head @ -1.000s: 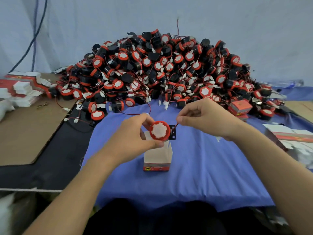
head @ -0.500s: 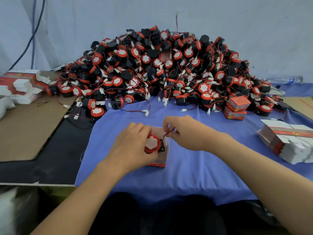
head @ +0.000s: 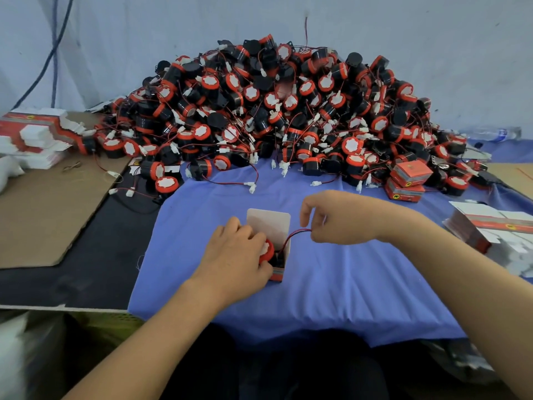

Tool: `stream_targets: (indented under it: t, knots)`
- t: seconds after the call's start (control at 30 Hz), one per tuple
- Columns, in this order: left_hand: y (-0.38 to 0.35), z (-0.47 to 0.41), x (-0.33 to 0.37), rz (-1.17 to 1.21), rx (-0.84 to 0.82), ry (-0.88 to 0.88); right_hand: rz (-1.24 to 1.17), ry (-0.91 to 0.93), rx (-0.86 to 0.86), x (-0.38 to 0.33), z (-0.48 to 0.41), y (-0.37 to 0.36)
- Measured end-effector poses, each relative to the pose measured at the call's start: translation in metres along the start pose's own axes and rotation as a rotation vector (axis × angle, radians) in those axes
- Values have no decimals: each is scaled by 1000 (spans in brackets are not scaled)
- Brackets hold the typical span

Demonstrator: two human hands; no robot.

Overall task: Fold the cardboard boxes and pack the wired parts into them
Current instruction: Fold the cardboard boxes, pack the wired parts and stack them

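A small white and red cardboard box [head: 271,226] stands open on the blue cloth [head: 331,284], its top flap raised at the far side. A red-capped black wired part [head: 266,251] sits partly inside the box mouth. My left hand [head: 233,255] grips that part, covering most of it and the box's left side. My right hand [head: 340,217] is to the right of the box and pinches the part's red wire [head: 294,235], which loops out of the box.
A big heap of wired parts [head: 274,116] fills the back of the table. Two closed red boxes [head: 406,180] lie at its right foot. Flat box blanks are stacked at right [head: 490,226] and far left [head: 37,134]. Brown cardboard sheet [head: 43,209] lies left.
The part went from held above the box down into its mouth. My right hand moved from the part's side to pulling the wire out to the right.
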State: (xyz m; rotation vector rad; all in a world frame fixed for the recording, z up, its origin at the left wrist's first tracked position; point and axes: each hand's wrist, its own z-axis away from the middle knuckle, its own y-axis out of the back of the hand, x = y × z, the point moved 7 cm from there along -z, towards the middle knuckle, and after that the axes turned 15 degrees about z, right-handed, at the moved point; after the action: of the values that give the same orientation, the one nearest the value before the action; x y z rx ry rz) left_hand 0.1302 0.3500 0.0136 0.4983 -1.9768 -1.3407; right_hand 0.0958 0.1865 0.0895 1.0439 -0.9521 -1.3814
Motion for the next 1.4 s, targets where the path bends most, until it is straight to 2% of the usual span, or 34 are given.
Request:
stream_targets:
  t: [0.1,0.17,0.33,0.47,0.6,0.77,0.93,1.23,1.4]
  knots:
    - [-3,1,4,-63,3,17,-117,4,179,-12,-8,10]
    - [-5,3,7,-87,27,22,-135,16,237,-24,-14,11]
    - [-7,3,0,-61,74,97,-82,27,188,-47,-31,2]
    - [-3,0,-4,172,116,189,-26,52,135,-61,-38,-6]
    - [-7,-5,-10,334,75,312,18,79,146,-65,-39,-9]
    - [-15,-2,-12,324,73,254,-8,64,190,-64,-41,-13]
    - [-14,1,-20,442,142,253,-48,42,186,-73,-44,-23]
    - [-17,3,-32,636,171,343,-89,-49,211,-76,-59,-43]
    - [-15,3,-34,659,171,327,-252,-31,298,-71,-58,-51]
